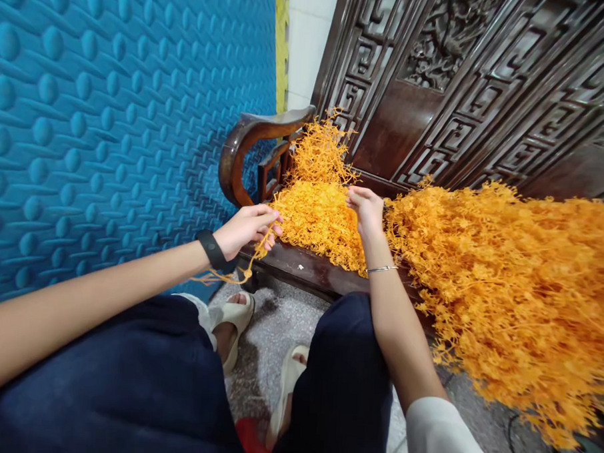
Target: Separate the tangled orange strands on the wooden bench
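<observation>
My left hand [249, 229], with a black band at its wrist, is closed at the bench's front left corner. Its fingers grip a thin orange branched strand [248, 273] that hangs down and trails left below the wrist. My right hand [369, 211] is over the right side of a flat heap of orange branched pieces [315, 217] on the dark wooden bench [300, 265]. Thumb and fingertips are pinched together; whatever is between them is too small to make out. A looser orange tuft [319, 150] lies behind the flat heap.
A much larger orange pile [510, 269] spreads over the bench to the right and hangs past its front edge. The curved armrest [231, 158] and carved backrest [403, 134] bound the bench. Blue textured matting [111, 125] is at left. My sandalled feet are on the speckled floor [264, 345].
</observation>
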A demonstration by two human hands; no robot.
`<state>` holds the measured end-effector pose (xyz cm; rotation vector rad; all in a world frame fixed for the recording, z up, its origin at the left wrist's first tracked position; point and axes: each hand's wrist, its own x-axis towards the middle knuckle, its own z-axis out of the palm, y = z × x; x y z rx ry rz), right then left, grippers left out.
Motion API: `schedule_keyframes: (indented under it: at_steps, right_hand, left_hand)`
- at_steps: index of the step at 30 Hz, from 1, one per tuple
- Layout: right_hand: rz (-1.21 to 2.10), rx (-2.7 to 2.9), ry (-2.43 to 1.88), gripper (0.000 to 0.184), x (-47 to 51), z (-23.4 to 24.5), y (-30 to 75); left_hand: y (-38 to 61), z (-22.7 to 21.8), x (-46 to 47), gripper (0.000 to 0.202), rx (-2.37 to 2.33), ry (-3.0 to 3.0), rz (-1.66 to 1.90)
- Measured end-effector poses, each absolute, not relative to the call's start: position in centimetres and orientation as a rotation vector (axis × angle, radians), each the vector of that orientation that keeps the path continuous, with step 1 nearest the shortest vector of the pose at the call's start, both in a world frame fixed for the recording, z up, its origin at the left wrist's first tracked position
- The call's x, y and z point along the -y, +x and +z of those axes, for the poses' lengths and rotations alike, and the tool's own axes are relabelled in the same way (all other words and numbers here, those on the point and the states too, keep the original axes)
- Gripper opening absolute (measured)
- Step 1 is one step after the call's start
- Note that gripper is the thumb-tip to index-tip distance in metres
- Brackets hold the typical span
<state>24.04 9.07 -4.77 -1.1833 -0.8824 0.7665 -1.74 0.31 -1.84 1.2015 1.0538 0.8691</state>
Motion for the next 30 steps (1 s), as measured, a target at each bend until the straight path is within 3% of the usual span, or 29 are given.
schedule_keyframes:
  at_steps: [3,9,18,21,24,30]
  right_hand:
    - [0.773,1.0,-1.215,0.01,-10.1,-5.9,22.8]
    - [0.708,1.311,-1.301,0.042,-11.5,-6.8,21.7]
    - [0.655,1.552,-1.35,0.054,-9.8,-6.1,21.1]
    - [0.683,1.588,-1.283,0.039,-8.8,-5.6,20.5]
    - [1.019,1.729,-1.135,0.021,-7.1,-4.8,19.5]
    - [1.487,1.941,-1.014,0.023,-3.9,-3.8,16.4]
  left_hand:
    - [-1.7,-2.0,-0.3,0.01,-1.055,1.165,0.88]
    - [-1.6,-1.8,-0.5,0.013,-1.021,1.088,0.921]
    - [-1.0,-1.8,-0.9,0.012,-0.97,0.987,0.999]
    - [-0.7,-1.8,-1.0,0.01,-0.929,0.975,1.019]
    - [-0.4,-1.7,-1.1,0.006,-0.865,0.955,1.049]
    - [-0.2,-1.5,-1.3,0.009,-0.777,0.945,1.134]
